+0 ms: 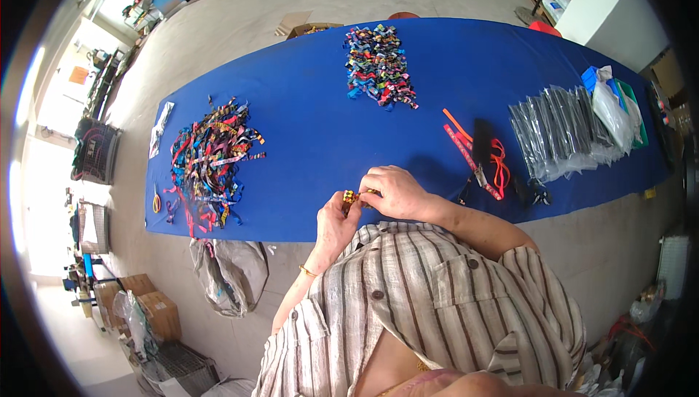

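Observation:
Close to my body, over the near edge of the blue table, both my hands meet at a small yellow-and-black patterned strap [349, 197]. My left hand [336, 223] pinches it between thumb and fingers. From the right, my right hand [397, 192] closes on its other end, the fingers bent and partly hiding it. Off to the left lies a loose heap of colourful patterned straps [215, 156]. At the far middle, bundled colourful straps [378, 65] are laid out in rows.
Right of my hands lie orange and pink straps [460, 146] with a black piece [481, 142]. Black items in clear bags [561, 127] sit farther right, near a blue bin [589, 76]. Scissors [156, 202] rest at the left edge. A grey sack [231, 273] hangs below the table [306, 135].

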{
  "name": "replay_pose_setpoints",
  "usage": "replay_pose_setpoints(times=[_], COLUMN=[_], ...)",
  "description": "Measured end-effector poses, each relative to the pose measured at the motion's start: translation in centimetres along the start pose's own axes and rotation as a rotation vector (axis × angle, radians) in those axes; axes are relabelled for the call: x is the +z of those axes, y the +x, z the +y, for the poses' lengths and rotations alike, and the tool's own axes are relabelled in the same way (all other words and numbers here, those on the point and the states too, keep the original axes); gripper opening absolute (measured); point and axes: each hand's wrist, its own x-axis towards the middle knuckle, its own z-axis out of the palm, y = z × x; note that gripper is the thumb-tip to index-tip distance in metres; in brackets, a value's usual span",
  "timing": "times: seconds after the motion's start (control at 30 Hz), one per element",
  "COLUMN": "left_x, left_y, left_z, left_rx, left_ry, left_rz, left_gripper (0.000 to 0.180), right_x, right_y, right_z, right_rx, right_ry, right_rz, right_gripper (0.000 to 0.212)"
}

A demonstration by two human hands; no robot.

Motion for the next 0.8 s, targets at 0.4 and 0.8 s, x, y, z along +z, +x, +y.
replay_pose_setpoints(times=[0.4, 0.8], left_x=[1.1, 2.1], left_y=[0.1, 7.5], left_z=[-0.3, -5.1], left_rx=[-0.177, -0.167], left_ry=[-0.215, -0.207], left_rz=[-0.064, -0.316], left_gripper=[0.011, 0.014], right_x=[-0.1, -0.2], right_y=[0.7, 3.8], right_z=[2.5, 9.2], right_rx=[-0.061, 0.093], right_ry=[-0.022, -0.226], right_rz=[0.079, 0.103], right_gripper=[0.011, 0.008])
